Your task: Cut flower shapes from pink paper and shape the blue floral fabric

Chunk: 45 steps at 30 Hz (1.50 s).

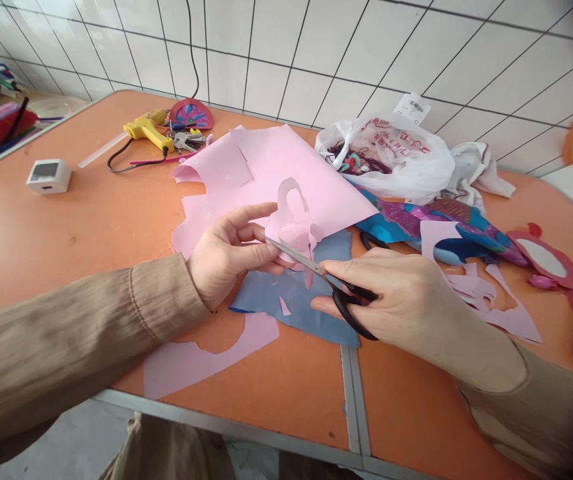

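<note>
Between thumb and fingers, my left hand (234, 250) pinches a small pink cut-out (294, 233) with a ring-shaped loop at its top. My right hand (406, 300) has its fingers through the black handles of a pair of scissors (319, 270). The blades point left and meet the cut-out beside my left fingertips. A narrow strip hangs down from the piece. Below both hands lies a blue sheet (296, 317) with a small pink scrap (285, 307) on it. Behind the cut-out a large pink sheet (276, 153) is spread on the table.
A yellow glue gun (151, 132), keys (186, 141) and a white box (49, 177) are at the back left. A white plastic bag (391, 153) stands by the tiled wall. Pink offcuts (506, 307) lie right; another offcut (206, 363) lies near the front edge of the orange table (286, 400).
</note>
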### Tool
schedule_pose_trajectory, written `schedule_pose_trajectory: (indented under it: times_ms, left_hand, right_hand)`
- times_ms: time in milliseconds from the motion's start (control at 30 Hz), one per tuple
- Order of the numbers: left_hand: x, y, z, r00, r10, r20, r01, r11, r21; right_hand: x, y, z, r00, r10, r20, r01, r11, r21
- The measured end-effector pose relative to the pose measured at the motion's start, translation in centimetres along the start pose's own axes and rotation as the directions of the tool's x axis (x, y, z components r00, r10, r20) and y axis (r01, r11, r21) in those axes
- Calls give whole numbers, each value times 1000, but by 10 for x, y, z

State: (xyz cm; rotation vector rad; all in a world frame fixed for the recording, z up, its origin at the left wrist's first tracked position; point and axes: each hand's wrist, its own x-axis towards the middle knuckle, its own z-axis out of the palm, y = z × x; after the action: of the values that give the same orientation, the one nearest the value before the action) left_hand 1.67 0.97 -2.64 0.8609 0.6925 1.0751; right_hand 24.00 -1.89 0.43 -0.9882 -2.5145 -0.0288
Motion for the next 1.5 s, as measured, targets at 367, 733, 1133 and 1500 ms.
schedule_pose_trajectory:
  times_ms: [367,733,1133,1500]
  left_hand:
    - [1,7,0,999,29,-38,-26,997,75]
    - [2,3,-1,1000,20,-24,-18,997,79]
    - [2,3,0,1000,2,-25,-1,999,50]
    - [1,5,1,1000,16,-9,-16,996,84]
  right_hand:
    - [1,-2,-2,1000,9,-3,-9,1000,11]
    - [-1,1,0,1000,4,-11,-3,1000,10]
    - [-3,0,0,999,30,24,-30,1000,-5]
    - [0,-1,-2,1000,-5,12,6,1000,-9]
